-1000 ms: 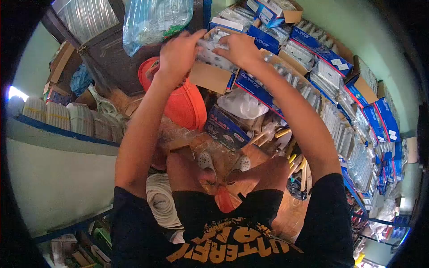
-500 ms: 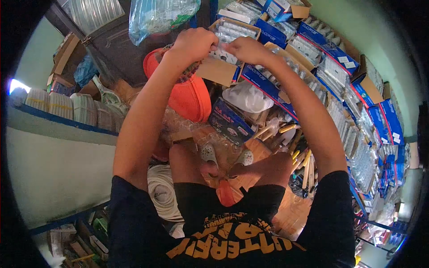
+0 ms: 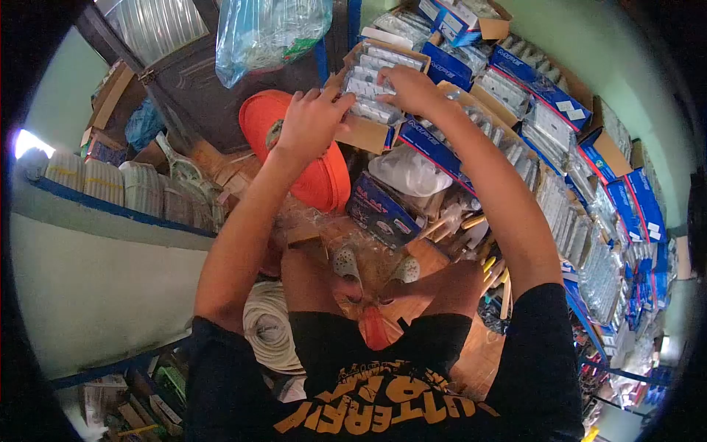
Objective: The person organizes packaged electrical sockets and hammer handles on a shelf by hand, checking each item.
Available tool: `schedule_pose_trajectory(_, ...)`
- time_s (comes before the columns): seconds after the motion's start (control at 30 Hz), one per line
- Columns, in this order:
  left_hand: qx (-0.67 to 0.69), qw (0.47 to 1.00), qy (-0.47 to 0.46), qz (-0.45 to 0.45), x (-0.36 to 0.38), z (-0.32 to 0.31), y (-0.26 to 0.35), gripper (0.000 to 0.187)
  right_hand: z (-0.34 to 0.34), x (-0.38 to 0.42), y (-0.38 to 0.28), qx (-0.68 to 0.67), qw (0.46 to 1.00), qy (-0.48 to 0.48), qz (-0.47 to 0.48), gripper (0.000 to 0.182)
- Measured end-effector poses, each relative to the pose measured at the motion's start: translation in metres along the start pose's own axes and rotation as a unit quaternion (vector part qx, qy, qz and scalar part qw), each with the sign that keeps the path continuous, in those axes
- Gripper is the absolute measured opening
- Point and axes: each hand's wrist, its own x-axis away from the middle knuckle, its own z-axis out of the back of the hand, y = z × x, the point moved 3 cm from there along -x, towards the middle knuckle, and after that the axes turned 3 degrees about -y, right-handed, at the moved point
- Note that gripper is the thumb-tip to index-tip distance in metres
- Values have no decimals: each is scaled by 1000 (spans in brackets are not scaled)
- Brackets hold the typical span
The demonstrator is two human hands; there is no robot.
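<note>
An open cardboard box (image 3: 363, 135) with a blue side sits at the top centre, its front flap folded out towards me. Inside it, white plastic-wrapped packets (image 3: 364, 90) lie in rows; their exact kind is too small to make out. My right hand (image 3: 414, 90) reaches in from the right, thumb and fingers closed around the end of one packet. At the box's left side, my left hand (image 3: 313, 121) has its fingers spread and holds nothing. Close below the left hand lies an orange-red plastic basin or lid (image 3: 324, 173).
Blue MPE boxes (image 3: 434, 151) of wrapped goods fill the right side. A dark printed box (image 3: 383, 210), a white bag (image 3: 409, 171) and wooden-handled tools (image 3: 471, 225) are below. A clear bag (image 3: 272, 33) hangs top centre; coiled white hose (image 3: 269, 324) lies by my leg.
My hands have moved apart. The left has come down and left with its fingers spreading; the right is now over the packets. The white holed piece between them is no longer held up.
</note>
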Motion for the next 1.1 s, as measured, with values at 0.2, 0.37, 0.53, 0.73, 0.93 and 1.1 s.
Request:
schedule_pose_trajectory(0.2,-22,997,67,3,-5,-9,-1,35,11,2,-3,-27,998,-48,-33,28)
schedule_pose_trajectory(0.37,-27,996,80,-19,-16,-3,-3,33,4,-7,16,-95,988,-102,70,18)
schedule_pose_trajectory(0.53,72,997,21,-33,-34,9,-21,19,-21,-19,28,-3,992,-110,56,15)
schedule_pose_trajectory(0.73,107,992,-26,-68,-55,7,-35,18,-3,-9,23,-109,992,31,48,24)
schedule_pose_trajectory(0.93,43,992,-115,-26,-51,-5,-22,22,25,-2,6,-127,992,-19,-21,35)
schedule_pose_trajectory(1.1,15,978,-209,12,-29,1,-18,31,22,6,-15,6,999,-47,21,36)
